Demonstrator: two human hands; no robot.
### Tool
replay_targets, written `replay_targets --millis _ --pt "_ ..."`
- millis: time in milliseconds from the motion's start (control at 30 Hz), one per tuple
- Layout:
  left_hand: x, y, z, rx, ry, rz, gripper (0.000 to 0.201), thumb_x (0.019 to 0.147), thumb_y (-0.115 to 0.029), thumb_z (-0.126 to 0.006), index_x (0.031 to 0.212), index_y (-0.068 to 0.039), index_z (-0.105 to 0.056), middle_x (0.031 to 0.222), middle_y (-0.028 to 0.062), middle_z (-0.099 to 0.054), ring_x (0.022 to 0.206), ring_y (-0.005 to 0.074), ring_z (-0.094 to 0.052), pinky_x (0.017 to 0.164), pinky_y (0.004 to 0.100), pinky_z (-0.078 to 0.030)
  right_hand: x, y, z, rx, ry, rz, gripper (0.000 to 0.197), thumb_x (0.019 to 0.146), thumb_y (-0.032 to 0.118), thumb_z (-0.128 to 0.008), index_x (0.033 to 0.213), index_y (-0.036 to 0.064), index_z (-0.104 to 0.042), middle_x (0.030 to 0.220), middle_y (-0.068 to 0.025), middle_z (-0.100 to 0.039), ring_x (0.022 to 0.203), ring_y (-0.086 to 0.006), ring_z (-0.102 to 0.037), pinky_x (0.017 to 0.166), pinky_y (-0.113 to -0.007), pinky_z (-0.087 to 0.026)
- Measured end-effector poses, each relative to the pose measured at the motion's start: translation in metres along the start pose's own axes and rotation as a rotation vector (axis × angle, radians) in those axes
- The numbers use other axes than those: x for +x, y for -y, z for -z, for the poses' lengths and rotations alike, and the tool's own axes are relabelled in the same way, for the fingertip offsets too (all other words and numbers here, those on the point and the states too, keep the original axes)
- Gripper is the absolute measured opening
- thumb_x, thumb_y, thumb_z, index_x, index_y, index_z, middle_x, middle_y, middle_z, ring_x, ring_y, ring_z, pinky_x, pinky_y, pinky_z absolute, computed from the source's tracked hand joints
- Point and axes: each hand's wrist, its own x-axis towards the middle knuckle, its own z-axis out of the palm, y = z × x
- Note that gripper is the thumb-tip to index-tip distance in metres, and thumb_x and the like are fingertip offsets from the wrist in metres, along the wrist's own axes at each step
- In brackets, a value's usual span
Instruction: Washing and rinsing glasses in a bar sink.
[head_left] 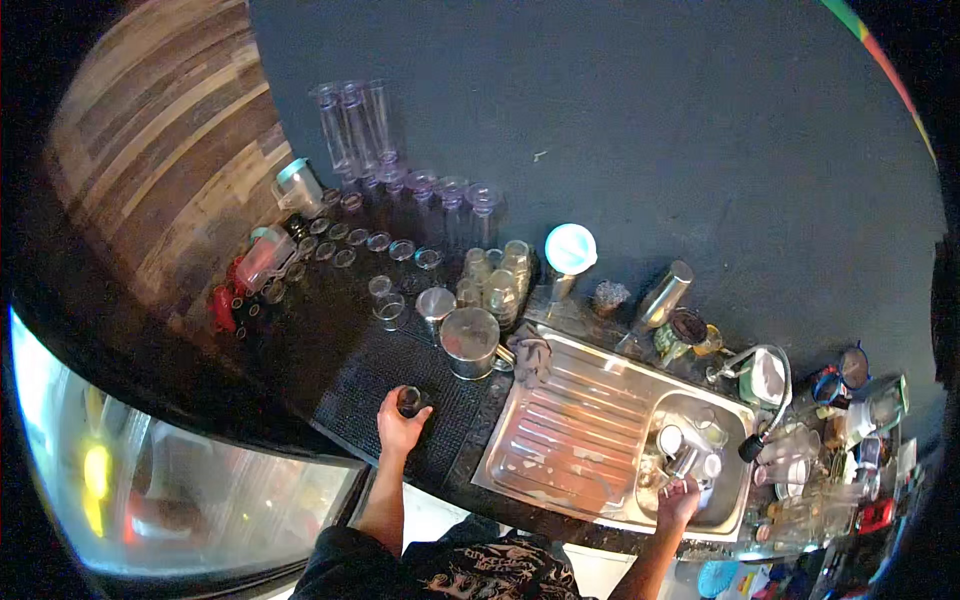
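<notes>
My left hand (400, 425) is closed round a small dark-looking glass (409, 399), with the thumb on its right side. Hand and glass are over the black ribbed bar mat (350, 390). My right hand (678, 500) is at the front edge of the sink basin (738, 490), its fingers loosely apart and nothing visible in them. Just beyond those fingers, a shiny metal cup (683, 461) lies tilted in the basin. A white-rimmed cup (670, 438) and some clear glasses (710, 430) are in there too.
A large metal jug (470, 340) and a smaller metal cup (435, 303) stand behind the mat, near stacked glasses (500, 290). A grey cloth (531, 358) hangs over the drainboard's (565, 430) corner. The black-ended tap (785, 390) arches over the basin; crowded glassware (790, 450) stands right.
</notes>
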Motion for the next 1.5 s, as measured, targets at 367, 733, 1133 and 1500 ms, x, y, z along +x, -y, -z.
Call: replay_targets --millis 367,733,1133,1500 --pt "0.007 -0.016 0.005 0.211 0.045 -0.160 0.043 0.057 -0.011 -0.082 0.092 -0.001 -0.060 0.085 0.0140 -0.063 0.080 0.0319 -0.062 0.073 0.0386 -0.050 0.019 -0.014 0.032 -0.010 0.026 -0.065 0.020 0.084 0.031 -0.053 0.101 0.0193 -0.054 0.066 0.0028 -0.050 0.061 -0.0135 -0.048 0.056 -0.031 -0.037" --pt "0.055 -0.138 0.032 -0.153 -0.104 -0.203 0.035 0.064 -0.001 -0.079 0.093 0.002 -0.060 0.077 0.0048 -0.063 0.070 0.0110 -0.058 0.065 0.0268 -0.049 0.040 -0.038 -0.005 -0.027 0.157 -0.111 0.013 0.083 0.026 -0.056 0.089 0.0162 -0.050 0.067 -0.0008 -0.055 0.060 -0.0157 -0.052 0.055 -0.031 -0.043" --pt "0.288 -0.282 -0.074 0.159 0.472 -0.687 0.055 0.059 -0.024 -0.083 0.103 0.002 -0.062 0.098 0.0185 -0.067 0.096 0.0293 -0.065 0.082 0.0360 -0.051 -0.023 -0.070 -0.061 -0.057 0.039 0.041 0.012 0.081 0.028 -0.056 0.089 0.0195 -0.052 0.062 0.0026 -0.048 0.059 -0.0137 -0.048 0.054 -0.033 -0.038" --pt "0.332 -0.246 -0.181 0.413 0.678 -0.519 0.060 0.056 -0.021 -0.083 0.107 0.003 -0.062 0.105 0.0174 -0.066 0.100 0.0297 -0.063 0.087 0.0376 -0.050 -0.064 -0.086 -0.027 -0.027 -0.125 0.095 0.016 0.083 0.033 -0.053 0.092 0.0187 -0.053 0.066 0.0012 -0.050 0.060 -0.0152 -0.049 0.055 -0.034 -0.040"
